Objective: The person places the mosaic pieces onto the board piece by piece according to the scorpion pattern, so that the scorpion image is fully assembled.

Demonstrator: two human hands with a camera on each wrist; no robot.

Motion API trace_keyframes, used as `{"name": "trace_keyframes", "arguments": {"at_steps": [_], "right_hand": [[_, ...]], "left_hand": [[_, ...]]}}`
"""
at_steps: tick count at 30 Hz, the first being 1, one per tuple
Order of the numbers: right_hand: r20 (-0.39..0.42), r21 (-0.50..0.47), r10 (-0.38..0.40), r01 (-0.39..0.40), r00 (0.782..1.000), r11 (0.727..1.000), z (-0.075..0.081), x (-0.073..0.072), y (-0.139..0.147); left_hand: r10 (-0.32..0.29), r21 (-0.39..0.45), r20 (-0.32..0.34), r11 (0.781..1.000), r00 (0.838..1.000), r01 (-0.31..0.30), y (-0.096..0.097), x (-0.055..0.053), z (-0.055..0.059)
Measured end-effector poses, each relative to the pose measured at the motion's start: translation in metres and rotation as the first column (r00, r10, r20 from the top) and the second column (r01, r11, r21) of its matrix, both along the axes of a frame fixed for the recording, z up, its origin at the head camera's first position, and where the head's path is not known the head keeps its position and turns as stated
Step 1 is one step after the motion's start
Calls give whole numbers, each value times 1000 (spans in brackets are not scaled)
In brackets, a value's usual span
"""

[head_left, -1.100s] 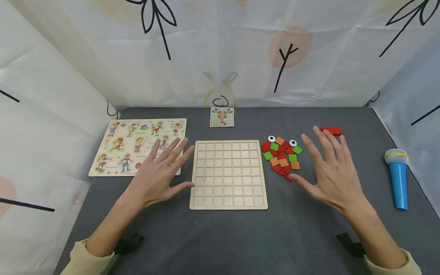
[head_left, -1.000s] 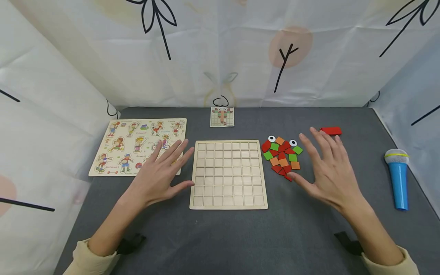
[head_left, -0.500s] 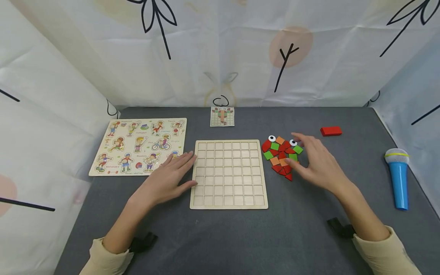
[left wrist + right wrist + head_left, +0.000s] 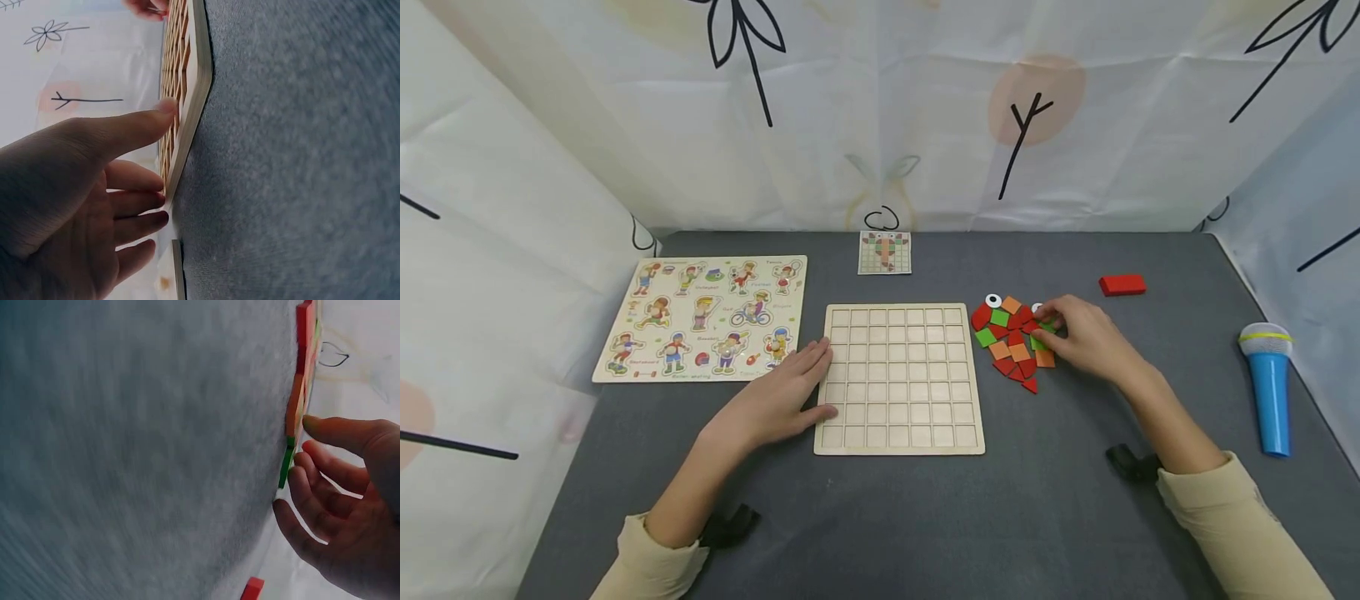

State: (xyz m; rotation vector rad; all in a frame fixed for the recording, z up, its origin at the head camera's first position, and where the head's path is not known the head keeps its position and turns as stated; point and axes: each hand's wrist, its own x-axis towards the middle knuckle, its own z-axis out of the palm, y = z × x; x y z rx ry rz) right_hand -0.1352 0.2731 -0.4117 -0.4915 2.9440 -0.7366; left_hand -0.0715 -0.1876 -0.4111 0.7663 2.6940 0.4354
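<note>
Grid board (image 4: 898,392) flat on near-middle of counter (image 4: 910,525); thin wood, probably light, stiff, prone to slide on the cloth; best steadied by its rim. Shallow square cells, bare wood showing in them. Blue microphone (image 4: 1270,396) well apart, right. Left hand (image 4: 778,400) at board's left edge, fingers nearly straight, thumb over rim, nothing gripped; pressure can't tell.

Coloured tiles (image 4: 1017,340) lie in a loose flat patch just right of the board: red, green, orange, plus white eye-like discs. Likely light, hard, smooth, not fragile; pinch by opposite edges, since faces lie flush and neighbours could shift. Right hand (image 4: 1086,337) over patch's right side, fingers half bent, thumb and fingertips apart; no tile visibly held, contact unclear.

Picture board (image 4: 681,315) far left, sports figures on it; inset or printed, can't tell. Red block (image 4: 1122,286) far right. Patterned card (image 4: 885,252) farthest, middle.
</note>
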Motion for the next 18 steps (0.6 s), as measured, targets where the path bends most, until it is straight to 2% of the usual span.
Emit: {"name": "trace_keyframes", "arguments": {"at_steps": [4, 13, 15, 18], "right_hand": [[33, 23, -12, 11, 999, 1000, 0, -8, 1], [59, 68, 19, -23, 998, 997, 2, -20, 1], [64, 74, 21, -26, 998, 997, 2, -21, 1], [78, 81, 15, -21, 997, 997, 2, -22, 0]], "left_hand": [[13, 9, 68, 1000, 998, -14, 1, 2, 1], [0, 44, 98, 999, 995, -5, -2, 1, 1], [-9, 69, 102, 998, 995, 2, -3, 0, -2], [-4, 118, 111, 993, 994, -10, -10, -4, -18]]}}
